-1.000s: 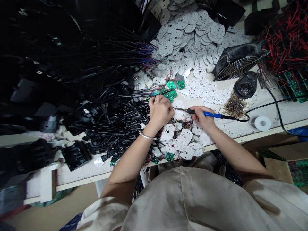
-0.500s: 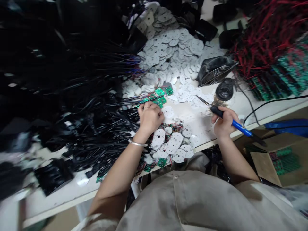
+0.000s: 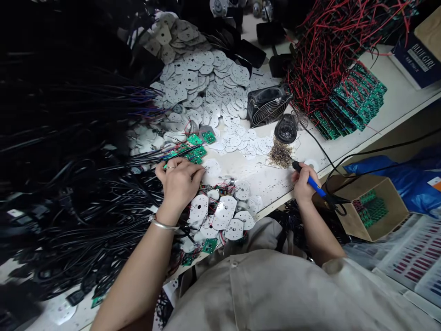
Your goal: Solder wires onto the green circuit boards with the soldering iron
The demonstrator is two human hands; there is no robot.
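My right hand [image 3: 303,183] is closed around the blue handle of a soldering iron [image 3: 314,185]. The iron's tip points into a brown, crumbly heap [image 3: 280,154] beside a small dark dish [image 3: 285,128]. My left hand [image 3: 181,179], with a ring and a metal bangle, rests with bent fingers at the ends of black cables [image 3: 144,158]. Whatever its fingers pinch is hidden beneath them. Small green circuit boards [image 3: 196,151] lie just beyond its fingertips. Close to its wrist, white perforated plates [image 3: 223,211] sit on thin red wires and small parts.
A large pile of white plates [image 3: 206,78] covers the back. A black fan [image 3: 268,105] stands right of it. Red-wired green boards [image 3: 358,101] are stacked at the right. Below the table edge is a cardboard box [image 3: 379,207] of boards. Black cables crowd the left.
The soldering iron has moved from over the loose white plates to the brown heap. My view has swung to the right. My left hand stays by the green boards, its fingers slightly shifted.
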